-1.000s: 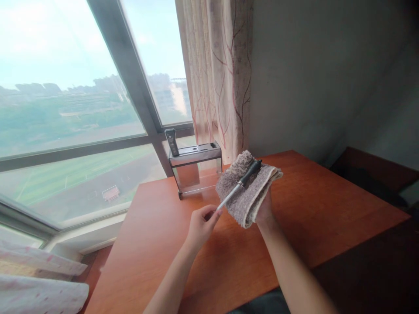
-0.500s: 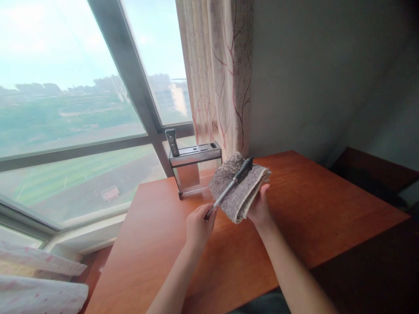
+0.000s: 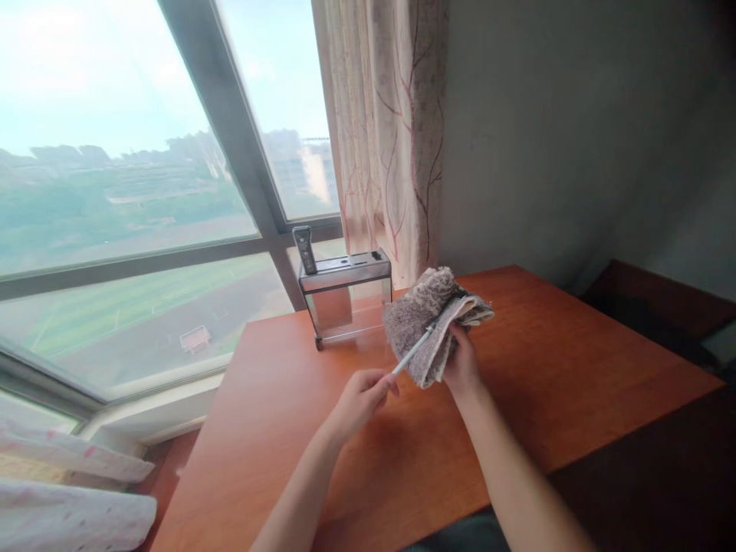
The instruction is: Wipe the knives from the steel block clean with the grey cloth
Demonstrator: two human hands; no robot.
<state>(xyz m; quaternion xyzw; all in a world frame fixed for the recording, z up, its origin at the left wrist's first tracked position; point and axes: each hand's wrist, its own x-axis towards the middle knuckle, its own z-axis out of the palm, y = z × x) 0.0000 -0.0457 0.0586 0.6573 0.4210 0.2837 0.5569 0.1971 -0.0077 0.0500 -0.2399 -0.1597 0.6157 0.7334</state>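
Observation:
My left hand [image 3: 363,399] is closed around the end of a honing steel [image 3: 412,354], a slim silver rod slanting up and to the right. A grey, fluffy towel [image 3: 411,318] is folded over the steel's far part and hides its dark handle. With fingers behind and under the towel, my right hand [image 3: 461,360] grips it from the right, pressing its folds around the handle. Both hands hold these things above the wooden table [image 3: 276,429]. Behind and to the left stands a clear-sided knife block [image 3: 348,295] with a dark handle [image 3: 304,249] sticking up from its top.
A large window [image 3: 126,192] is on the left, its sill beside the table. A patterned curtain [image 3: 402,138] hangs behind the knife block. White fabric [image 3: 74,514] shows at the lower left, and a dark wooden piece of furniture [image 3: 661,303] stands at the right.
The towel has been folded over the steel's handle, which lay exposed on top of it before. Both hands have shifted slightly right, and the left has turned around the rod's end.

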